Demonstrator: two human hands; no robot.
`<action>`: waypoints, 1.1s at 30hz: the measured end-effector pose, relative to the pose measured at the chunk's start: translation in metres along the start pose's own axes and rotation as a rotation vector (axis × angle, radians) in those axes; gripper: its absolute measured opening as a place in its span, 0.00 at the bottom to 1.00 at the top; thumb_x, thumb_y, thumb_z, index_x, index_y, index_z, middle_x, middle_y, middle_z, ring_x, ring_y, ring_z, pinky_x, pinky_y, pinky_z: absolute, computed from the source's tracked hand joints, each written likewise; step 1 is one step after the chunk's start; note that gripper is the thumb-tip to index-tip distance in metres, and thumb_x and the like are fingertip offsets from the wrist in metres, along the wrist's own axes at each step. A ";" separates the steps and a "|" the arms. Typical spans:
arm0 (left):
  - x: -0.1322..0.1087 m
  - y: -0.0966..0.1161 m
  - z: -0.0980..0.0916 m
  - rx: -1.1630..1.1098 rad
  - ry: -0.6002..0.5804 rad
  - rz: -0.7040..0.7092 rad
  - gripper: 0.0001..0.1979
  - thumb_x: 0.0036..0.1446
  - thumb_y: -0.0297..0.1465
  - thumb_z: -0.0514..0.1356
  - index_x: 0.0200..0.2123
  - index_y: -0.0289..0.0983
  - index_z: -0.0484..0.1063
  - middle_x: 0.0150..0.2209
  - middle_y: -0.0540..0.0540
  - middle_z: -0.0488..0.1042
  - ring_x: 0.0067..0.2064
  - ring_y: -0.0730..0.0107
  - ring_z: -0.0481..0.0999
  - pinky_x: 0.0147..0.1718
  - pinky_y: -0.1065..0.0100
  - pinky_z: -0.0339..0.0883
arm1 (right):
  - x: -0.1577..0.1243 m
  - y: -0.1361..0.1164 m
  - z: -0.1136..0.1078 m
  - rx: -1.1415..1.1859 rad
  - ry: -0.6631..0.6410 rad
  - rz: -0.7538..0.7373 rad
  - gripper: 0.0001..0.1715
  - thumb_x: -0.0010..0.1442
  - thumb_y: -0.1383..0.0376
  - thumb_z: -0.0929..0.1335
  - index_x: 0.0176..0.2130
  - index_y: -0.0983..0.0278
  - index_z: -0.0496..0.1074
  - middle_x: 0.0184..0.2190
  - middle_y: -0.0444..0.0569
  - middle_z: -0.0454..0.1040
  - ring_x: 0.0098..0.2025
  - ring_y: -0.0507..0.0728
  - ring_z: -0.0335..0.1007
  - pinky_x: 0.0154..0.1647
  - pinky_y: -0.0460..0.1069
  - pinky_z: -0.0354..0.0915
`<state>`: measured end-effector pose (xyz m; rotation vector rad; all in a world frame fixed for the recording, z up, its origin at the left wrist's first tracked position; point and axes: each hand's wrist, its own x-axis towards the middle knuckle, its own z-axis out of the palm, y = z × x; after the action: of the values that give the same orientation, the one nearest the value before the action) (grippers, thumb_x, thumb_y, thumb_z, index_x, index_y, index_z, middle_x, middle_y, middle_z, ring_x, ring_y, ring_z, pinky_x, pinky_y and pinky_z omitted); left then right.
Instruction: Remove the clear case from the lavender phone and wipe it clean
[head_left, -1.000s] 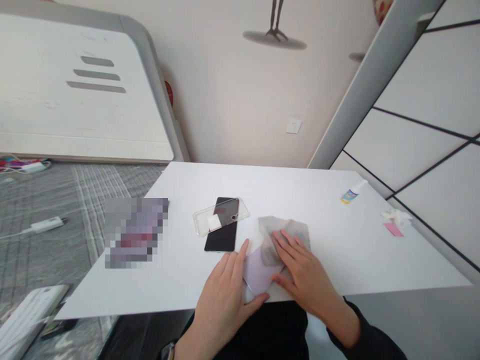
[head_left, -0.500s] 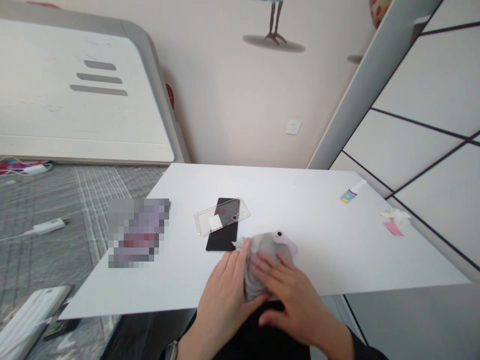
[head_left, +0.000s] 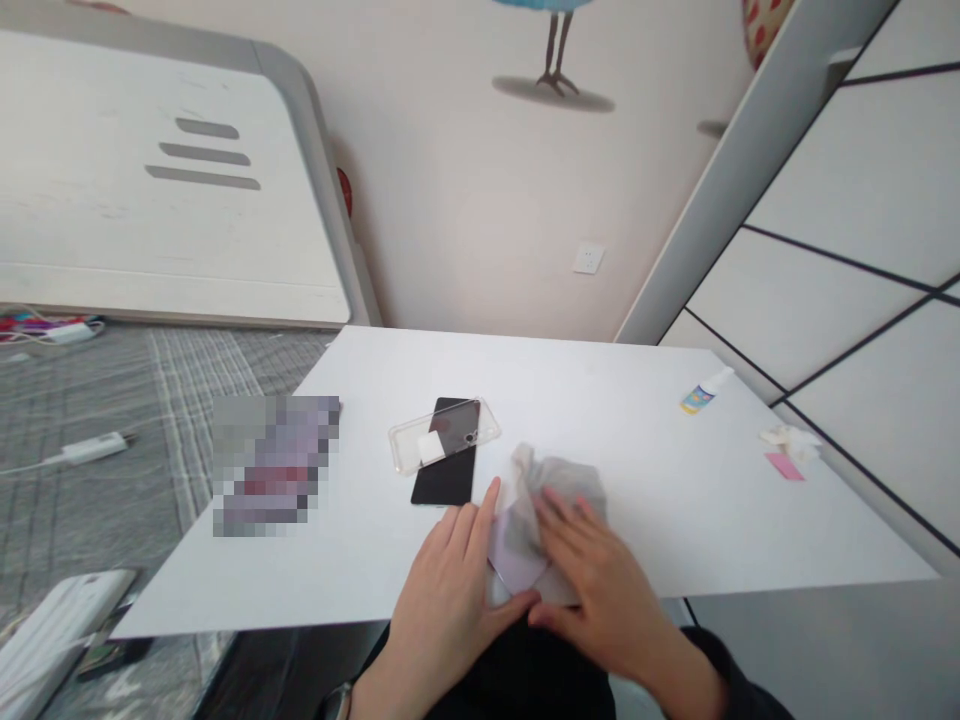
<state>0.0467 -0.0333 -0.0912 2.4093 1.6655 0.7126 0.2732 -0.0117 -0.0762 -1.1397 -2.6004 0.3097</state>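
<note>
A light purple phone [head_left: 516, 562] lies at the front edge of the white table [head_left: 360, 570], mostly covered by a thin grey cloth [head_left: 574, 478]. My left hand [head_left: 450, 580] grips the phone, its fingers along the left side and the thumb at the near end. On top of the phone, my right hand [head_left: 600, 580] presses the cloth down with its fingers. Just beyond my left hand is a flat black phone-shaped slab [head_left: 442, 488]. A clear phone case [head_left: 407, 452] rests across it, with a small white square.
At the table's left edge lies a blurred-out purple item [head_left: 289, 460]. A small bottle with a white cap [head_left: 699, 398] is at the far right, near crumpled white tissue [head_left: 796, 441] and a pink slip [head_left: 784, 466]. A white cable plug [head_left: 96, 449] lies on grey fabric.
My right hand has slid the cloth to the right and away from me across the phone. The phone's near left corner now shows, while its camera end is covered. My left hand stays put.
</note>
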 end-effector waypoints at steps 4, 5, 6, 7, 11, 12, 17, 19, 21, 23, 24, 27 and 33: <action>0.000 -0.001 0.001 0.026 0.034 0.028 0.62 0.51 0.45 0.75 0.75 0.35 0.38 0.52 0.37 0.73 0.51 0.45 0.75 0.50 0.49 0.74 | -0.001 -0.005 0.002 0.027 -0.058 -0.064 0.49 0.68 0.37 0.63 0.75 0.58 0.52 0.74 0.50 0.57 0.75 0.63 0.53 0.77 0.66 0.49; 0.000 -0.001 0.001 0.024 0.028 0.016 0.62 0.51 0.45 0.75 0.75 0.35 0.39 0.50 0.39 0.73 0.50 0.46 0.75 0.49 0.50 0.75 | -0.001 -0.002 0.002 -0.016 -0.010 0.014 0.45 0.71 0.40 0.62 0.75 0.60 0.54 0.74 0.51 0.57 0.75 0.65 0.53 0.76 0.68 0.50; 0.000 -0.001 0.001 0.017 0.019 0.007 0.62 0.50 0.45 0.75 0.75 0.35 0.40 0.48 0.40 0.73 0.49 0.47 0.75 0.48 0.50 0.75 | 0.000 0.002 0.002 -0.060 0.038 0.089 0.43 0.72 0.41 0.61 0.74 0.61 0.55 0.73 0.54 0.58 0.75 0.67 0.53 0.75 0.71 0.51; 0.001 -0.001 0.001 0.011 0.010 0.002 0.61 0.50 0.45 0.76 0.75 0.36 0.41 0.47 0.41 0.73 0.48 0.48 0.75 0.48 0.51 0.75 | 0.000 0.005 0.002 -0.088 0.070 0.134 0.44 0.72 0.41 0.61 0.74 0.63 0.55 0.73 0.56 0.57 0.75 0.69 0.53 0.74 0.72 0.52; 0.001 -0.001 0.000 0.006 0.018 0.036 0.61 0.51 0.45 0.75 0.75 0.36 0.40 0.51 0.38 0.73 0.51 0.47 0.75 0.50 0.50 0.74 | 0.002 0.003 0.001 0.003 -0.051 -0.034 0.58 0.63 0.34 0.67 0.76 0.61 0.50 0.74 0.54 0.55 0.75 0.68 0.52 0.75 0.70 0.52; 0.002 -0.001 -0.001 0.007 0.016 0.040 0.61 0.52 0.44 0.75 0.75 0.36 0.39 0.51 0.38 0.73 0.51 0.47 0.74 0.50 0.50 0.74 | 0.003 0.002 0.001 0.021 -0.075 -0.062 0.56 0.63 0.34 0.67 0.76 0.59 0.51 0.74 0.52 0.55 0.75 0.67 0.53 0.75 0.69 0.51; 0.002 0.001 -0.003 0.005 -0.018 0.023 0.60 0.52 0.42 0.75 0.75 0.37 0.39 0.48 0.41 0.72 0.49 0.48 0.74 0.49 0.50 0.74 | 0.008 0.007 -0.003 -0.077 0.044 0.113 0.42 0.73 0.45 0.63 0.74 0.64 0.54 0.74 0.57 0.57 0.75 0.69 0.53 0.73 0.75 0.51; 0.001 0.001 -0.004 0.000 -0.030 0.035 0.59 0.53 0.42 0.75 0.75 0.38 0.38 0.51 0.40 0.72 0.50 0.48 0.73 0.51 0.50 0.73 | 0.008 0.008 -0.003 -0.037 0.003 0.031 0.44 0.72 0.45 0.64 0.75 0.63 0.52 0.74 0.56 0.56 0.75 0.67 0.52 0.75 0.72 0.50; 0.000 0.001 -0.004 0.003 -0.032 0.038 0.59 0.54 0.41 0.74 0.75 0.38 0.38 0.51 0.40 0.71 0.51 0.49 0.73 0.52 0.51 0.73 | 0.007 0.010 -0.004 -0.003 -0.021 -0.017 0.42 0.73 0.46 0.64 0.75 0.59 0.52 0.73 0.52 0.58 0.75 0.65 0.54 0.76 0.70 0.50; 0.000 0.000 -0.004 0.014 -0.028 0.032 0.58 0.54 0.42 0.74 0.75 0.37 0.39 0.50 0.40 0.71 0.50 0.48 0.72 0.50 0.50 0.73 | 0.008 0.014 -0.005 -0.013 0.023 0.037 0.37 0.75 0.49 0.62 0.75 0.58 0.54 0.72 0.52 0.60 0.74 0.65 0.57 0.74 0.72 0.51; 0.000 0.000 -0.004 0.017 -0.025 0.032 0.58 0.54 0.42 0.74 0.75 0.37 0.40 0.49 0.40 0.71 0.50 0.48 0.72 0.49 0.50 0.73 | 0.009 0.017 -0.006 -0.023 0.053 0.070 0.37 0.75 0.49 0.62 0.74 0.58 0.54 0.72 0.54 0.60 0.74 0.66 0.57 0.74 0.73 0.52; 0.000 0.000 -0.005 0.010 -0.022 0.048 0.57 0.54 0.41 0.74 0.75 0.37 0.41 0.49 0.41 0.71 0.49 0.49 0.72 0.49 0.51 0.73 | 0.011 0.023 -0.007 -0.016 0.066 0.052 0.44 0.71 0.45 0.66 0.74 0.63 0.54 0.72 0.58 0.60 0.74 0.68 0.57 0.73 0.72 0.54; 0.000 0.000 -0.006 0.018 -0.028 0.048 0.56 0.55 0.42 0.73 0.74 0.37 0.42 0.49 0.41 0.71 0.49 0.49 0.73 0.49 0.51 0.73 | 0.014 0.025 -0.006 -0.005 0.083 0.039 0.41 0.72 0.47 0.66 0.73 0.64 0.58 0.71 0.57 0.61 0.73 0.67 0.59 0.72 0.70 0.58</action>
<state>0.0443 -0.0340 -0.0859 2.4681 1.6155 0.6701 0.2833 0.0155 -0.0759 -1.1800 -2.5115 0.2593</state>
